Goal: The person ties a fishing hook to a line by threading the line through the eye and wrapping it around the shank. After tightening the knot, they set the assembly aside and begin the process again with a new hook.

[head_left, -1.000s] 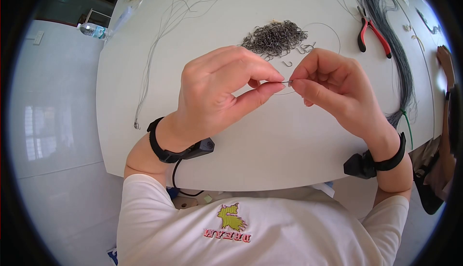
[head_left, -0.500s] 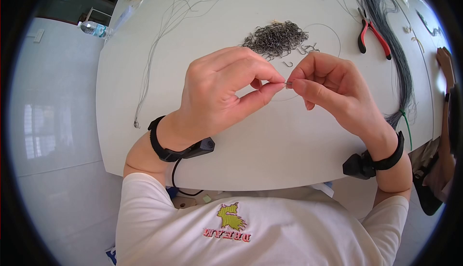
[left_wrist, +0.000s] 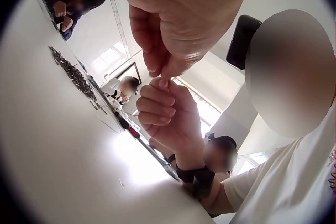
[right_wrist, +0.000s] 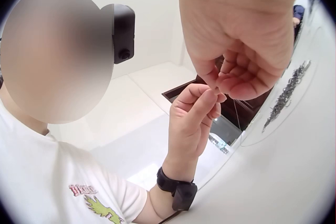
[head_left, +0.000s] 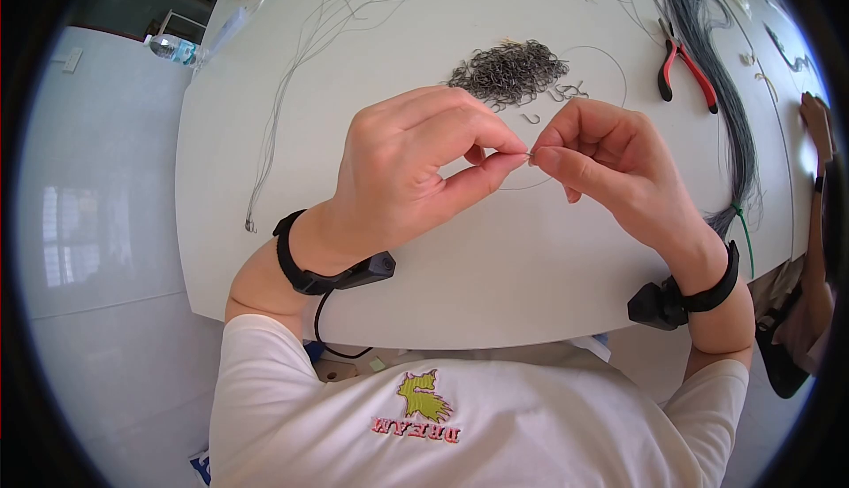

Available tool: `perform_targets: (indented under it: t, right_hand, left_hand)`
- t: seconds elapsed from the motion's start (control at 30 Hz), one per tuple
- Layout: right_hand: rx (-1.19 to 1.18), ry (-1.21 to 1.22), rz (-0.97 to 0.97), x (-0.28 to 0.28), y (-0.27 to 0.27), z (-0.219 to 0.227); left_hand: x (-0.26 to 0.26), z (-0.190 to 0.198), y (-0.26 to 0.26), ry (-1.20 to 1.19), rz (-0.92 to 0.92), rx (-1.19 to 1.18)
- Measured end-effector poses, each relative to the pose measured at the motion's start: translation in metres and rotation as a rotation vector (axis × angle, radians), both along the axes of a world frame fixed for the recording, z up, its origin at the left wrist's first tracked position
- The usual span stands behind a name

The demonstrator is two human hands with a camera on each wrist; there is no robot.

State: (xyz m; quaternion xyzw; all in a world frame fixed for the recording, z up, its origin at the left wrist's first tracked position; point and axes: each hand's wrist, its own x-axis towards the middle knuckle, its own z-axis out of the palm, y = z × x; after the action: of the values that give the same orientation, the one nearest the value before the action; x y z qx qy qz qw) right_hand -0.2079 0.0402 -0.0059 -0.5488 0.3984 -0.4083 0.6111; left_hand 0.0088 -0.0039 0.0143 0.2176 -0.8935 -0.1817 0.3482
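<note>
In the head view the left hand (head_left: 411, 174) pinches a small dark piece (head_left: 530, 156), probably a hook shank, between thumb and forefinger. The right hand (head_left: 615, 165) pinches the same spot from the other side, the fingertips of both nearly touching. A thin line (head_left: 624, 76) loops from there over the table. Most of the small piece is hidden by fingertips, in both wrist views too. Just beyond the hands lies a heap of dark metal hooks (head_left: 508, 72), with one loose hook (head_left: 531, 119) nearer the hands.
Red-handled pliers (head_left: 689, 68) lie at the right beside a long grey bundle of line (head_left: 738, 125) with a green tie. Several long strands (head_left: 287, 63) stretch over the white table (head_left: 424, 293) at the left, hooks at their near end. Another person's arm (head_left: 818, 134) shows at the far right.
Both hands stay pinched together and have shifted very slightly. Less of the small dark piece shows between the fingertips than one second ago.
</note>
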Motion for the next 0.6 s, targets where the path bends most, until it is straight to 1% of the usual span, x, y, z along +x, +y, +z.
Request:
perform_targets:
  t: [0.17,0.23,0.33,0.37,0.43,0.6]
  right_hand:
    - [0.005,-0.003,0.001,-0.0011,-0.0008,0.0003]
    - [0.06,0.024,0.023,-0.0027,-0.0016,0.0031]
    - [0.017,0.018,0.007,-0.0018,-0.0013,-0.0008]
    - [0.016,0.018,0.007,-0.0012,-0.0013,-0.0004]
    - [0.045,-0.061,-0.01,0.0003,-0.001,0.0008]
    - [0.063,-0.055,0.015,-0.002,-0.0018,0.0]
  left_hand:
    - [0.0002,-0.0004,-0.0017,-0.001,-0.019,-0.052]
    - [0.0008,-0.0001,-0.0021,-0.005,-0.034,-0.081]
    - [0.001,0.0003,-0.0015,-0.017,-0.033,-0.095]
    - [0.0005,0.0007,-0.0004,-0.014,-0.011,-0.062]
    - [0.0002,0.001,0.0001,-0.012,0.01,-0.03]
    - [0.0006,0.0,0.0,-0.008,0.012,-0.002]
